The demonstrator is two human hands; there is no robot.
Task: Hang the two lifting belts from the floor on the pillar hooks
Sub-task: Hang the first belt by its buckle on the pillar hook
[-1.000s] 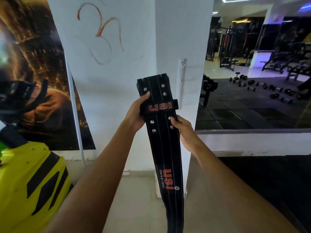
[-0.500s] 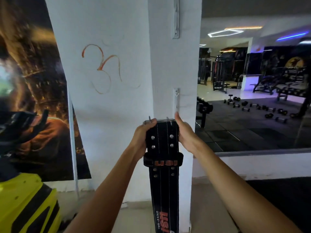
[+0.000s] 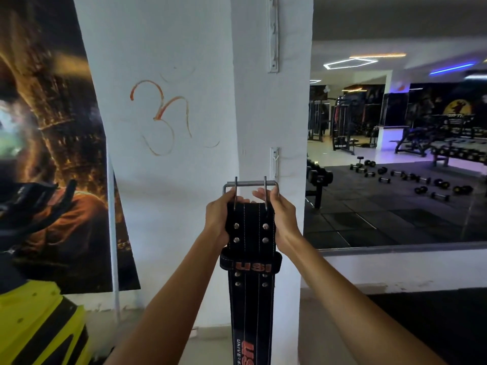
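A black lifting belt (image 3: 251, 291) with orange "USI" lettering hangs straight down in front of the white pillar (image 3: 263, 114). My left hand (image 3: 218, 219) grips its top left edge and my right hand (image 3: 282, 214) grips the top right edge. The belt's silver double-prong buckle (image 3: 250, 185) sticks up above my fingers. A white hook strip (image 3: 274, 162) is fixed to the pillar just above and right of the buckle. A second hook strip (image 3: 273, 35) sits higher up. The second belt is out of sight.
A dark poster (image 3: 52, 154) covers the wall at left. A yellow and black machine (image 3: 39, 325) stands at the lower left. A large mirror (image 3: 395, 154) at right reflects dumbbells, benches and gym floor. Pale tiles lie at the pillar's foot.
Both hands raised the belt's buckle end and the view tilted up. The buckle now stands upright above my fingers, closer to the lower hook strip.
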